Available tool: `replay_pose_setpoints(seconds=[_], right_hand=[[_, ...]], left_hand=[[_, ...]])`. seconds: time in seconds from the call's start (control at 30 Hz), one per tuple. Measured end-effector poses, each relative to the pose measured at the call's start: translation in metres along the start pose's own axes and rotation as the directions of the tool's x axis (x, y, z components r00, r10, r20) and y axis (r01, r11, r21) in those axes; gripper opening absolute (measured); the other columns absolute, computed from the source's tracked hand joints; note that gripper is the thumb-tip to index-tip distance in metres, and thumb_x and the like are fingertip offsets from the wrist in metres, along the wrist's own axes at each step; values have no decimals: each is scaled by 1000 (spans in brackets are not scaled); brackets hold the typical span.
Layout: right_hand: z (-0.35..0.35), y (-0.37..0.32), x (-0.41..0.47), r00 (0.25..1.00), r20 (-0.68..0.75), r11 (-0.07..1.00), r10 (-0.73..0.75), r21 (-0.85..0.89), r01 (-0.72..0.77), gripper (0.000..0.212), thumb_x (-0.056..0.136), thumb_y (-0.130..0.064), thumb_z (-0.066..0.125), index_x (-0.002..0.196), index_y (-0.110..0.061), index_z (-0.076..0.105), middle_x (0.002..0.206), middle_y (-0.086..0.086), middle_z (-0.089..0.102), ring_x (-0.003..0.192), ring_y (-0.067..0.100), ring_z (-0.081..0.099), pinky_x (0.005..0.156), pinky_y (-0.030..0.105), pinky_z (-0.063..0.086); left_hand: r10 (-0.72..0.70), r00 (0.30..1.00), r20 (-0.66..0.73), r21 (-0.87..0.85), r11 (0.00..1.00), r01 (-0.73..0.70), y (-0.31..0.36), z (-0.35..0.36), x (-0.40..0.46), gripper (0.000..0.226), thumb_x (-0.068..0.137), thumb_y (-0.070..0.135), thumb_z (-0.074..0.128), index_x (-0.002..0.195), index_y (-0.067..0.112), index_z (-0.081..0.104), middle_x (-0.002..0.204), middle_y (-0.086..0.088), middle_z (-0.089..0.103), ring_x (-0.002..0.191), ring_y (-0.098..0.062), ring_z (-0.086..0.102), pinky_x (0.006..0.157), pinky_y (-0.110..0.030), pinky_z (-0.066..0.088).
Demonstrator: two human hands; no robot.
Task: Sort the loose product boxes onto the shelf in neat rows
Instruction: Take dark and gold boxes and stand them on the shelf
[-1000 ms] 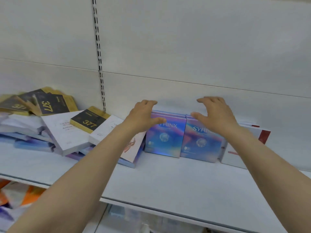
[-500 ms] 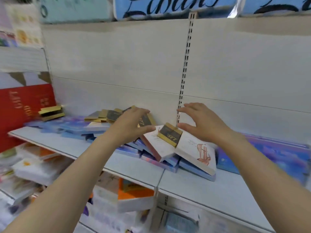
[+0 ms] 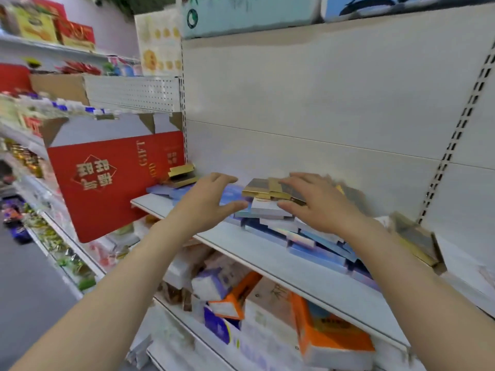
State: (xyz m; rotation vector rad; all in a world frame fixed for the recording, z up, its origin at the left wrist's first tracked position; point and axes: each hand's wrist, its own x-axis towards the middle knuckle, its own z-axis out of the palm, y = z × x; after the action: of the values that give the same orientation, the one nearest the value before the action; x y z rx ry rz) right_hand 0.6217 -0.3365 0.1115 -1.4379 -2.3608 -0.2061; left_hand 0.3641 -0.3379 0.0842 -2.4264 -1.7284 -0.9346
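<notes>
Since half a second ago, view swung left; both hands now reach over jumbled box pile [image 3: 292, 226] on shelf [image 3: 267, 258]. Left hand [image 3: 206, 203] spread, holding nothing. Right hand [image 3: 318, 203] fingers straight, seemingly resting on gold-edged box [image 3: 263, 188], probably to square it; blur hides contact.

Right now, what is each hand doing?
Left hand: open, fingers spread, holding nothing.
Right hand: open, over the box pile, holding nothing; contact cannot be told.
</notes>
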Motion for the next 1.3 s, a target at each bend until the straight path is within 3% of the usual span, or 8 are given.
replay_pose_setpoints(seconds=[0.23, 0.4, 0.63, 0.8, 0.9, 1.03, 1.2, 1.3], right_hand=[[58, -11, 120, 1000, 2, 998, -26, 64, 25, 57, 94, -57, 48, 146, -36, 39, 157, -6, 31, 145, 13, 22, 114, 34, 26], [91, -16, 218, 999, 14, 993, -41, 114, 39, 56, 95, -55, 49, 146, -33, 41, 157, -5, 33, 145, 11, 23, 113, 30, 25], [163, -46, 340, 985, 160, 982, -65, 188, 34, 55, 96, -54, 48, 144, -26, 45, 151, 0, 42, 140, 18, 35, 112, 32, 29], [219, -72, 404, 956, 293, 964, -4, 255, -75, 58, 95, -52, 52, 143, -21, 47, 147, 6, 47, 134, 24, 44, 108, 34, 35], [252, -83, 427, 935, 347, 937, 78, 295, -187, 60, 95, -51, 54, 144, -18, 46, 146, 7, 49, 130, 24, 48, 103, 32, 37], [284, -97, 451, 898, 408, 890, 164, 331, -313, 60, 96, -48, 55, 144, -13, 46, 145, 8, 52, 129, 24, 52, 103, 30, 39], [304, -103, 475, 866, 363, 757, 342, 440, -483, 60, 93, -51, 58, 138, -14, 49, 125, 7, 64, 110, 21, 61, 91, 28, 46], [312, -106, 481, 809, 347, 620, 474, 521, -587, 66, 85, -62, 62, 133, -18, 51, 119, 4, 65, 105, 21, 64, 92, 37, 53]], left_hand=[[-25, 1000, 9, 8, 1000, 25, -98, 5, 64, 81, 77, 73, 49, 139, 21, 47, 135, 0, 50, 126, -18, 48, 105, -39, 42], [-56, 998, 6, 50, 997, 55, -172, 6, 129, 69, 85, 60, 57, 139, 17, 48, 138, -3, 49, 126, -19, 45, 104, -31, 37], [-136, 990, 26, 51, 990, 134, -279, 25, 183, 59, 87, 54, 59, 137, 22, 51, 134, -2, 55, 123, -20, 47, 93, -25, 33], [-191, 975, 110, -15, 981, 194, -356, 60, 207, 64, 86, 52, 62, 143, 30, 43, 138, -4, 52, 128, -24, 44, 102, -35, 35], [-222, 961, 167, -53, 971, 234, -401, 81, 223, 78, 82, 65, 56, 148, 28, 34, 152, -5, 37, 141, -28, 29, 114, -41, 27], [-283, 925, 252, -106, 942, 317, -438, 96, 241, 92, 87, 61, 55, 156, 20, 10, 163, -6, 5, 150, -23, 2, 120, -37, 8], [-111, 982, 154, -273, 950, 151, -448, 105, 238, 82, 85, 55, 63, 151, 20, 30, 149, -2, 42, 139, -16, 34, 111, -27, 25], [19, 993, 120, -421, 906, 34, -444, 102, 230, 68, 88, 48, 63, 147, 32, 34, 133, 12, 58, 127, -3, 46, 108, -25, 34]])
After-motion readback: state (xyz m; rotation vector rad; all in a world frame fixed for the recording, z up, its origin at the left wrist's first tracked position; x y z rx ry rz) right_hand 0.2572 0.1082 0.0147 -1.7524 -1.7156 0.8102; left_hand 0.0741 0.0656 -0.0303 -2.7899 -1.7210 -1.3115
